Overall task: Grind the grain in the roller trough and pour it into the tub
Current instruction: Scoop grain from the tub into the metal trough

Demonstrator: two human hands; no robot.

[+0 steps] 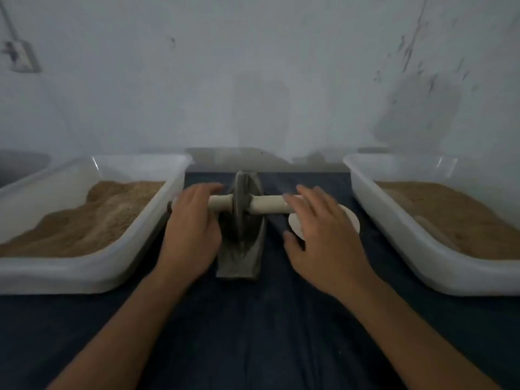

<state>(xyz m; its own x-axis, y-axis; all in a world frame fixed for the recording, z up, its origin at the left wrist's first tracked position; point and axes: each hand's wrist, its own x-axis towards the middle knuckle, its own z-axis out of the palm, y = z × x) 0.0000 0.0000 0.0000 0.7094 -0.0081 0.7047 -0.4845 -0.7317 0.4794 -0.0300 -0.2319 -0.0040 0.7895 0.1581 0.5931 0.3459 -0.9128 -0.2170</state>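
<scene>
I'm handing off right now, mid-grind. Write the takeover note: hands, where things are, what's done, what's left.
Left hand: flat on the left end of the roller handle, fingers straight.
Right hand: flat on the right end, fingers straight.
Wheel stands in the trough on the dark cloth, between the left tub and the right tub; both hold brown meal. A white dish lies under the right hand.
Done: rolling is under way.
Left: finish grinding, pour into a tub. Grain in the trough is not visible.

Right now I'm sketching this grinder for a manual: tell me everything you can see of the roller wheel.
The roller wheel is a dark grey disc, metal by its look, standing upright on edge in the narrow grey trough. A pale, wood-like handle runs through its centre, sticking out both sides. The left hand rests over the left end, the right hand over the right end, fingers fairly straight.
</scene>
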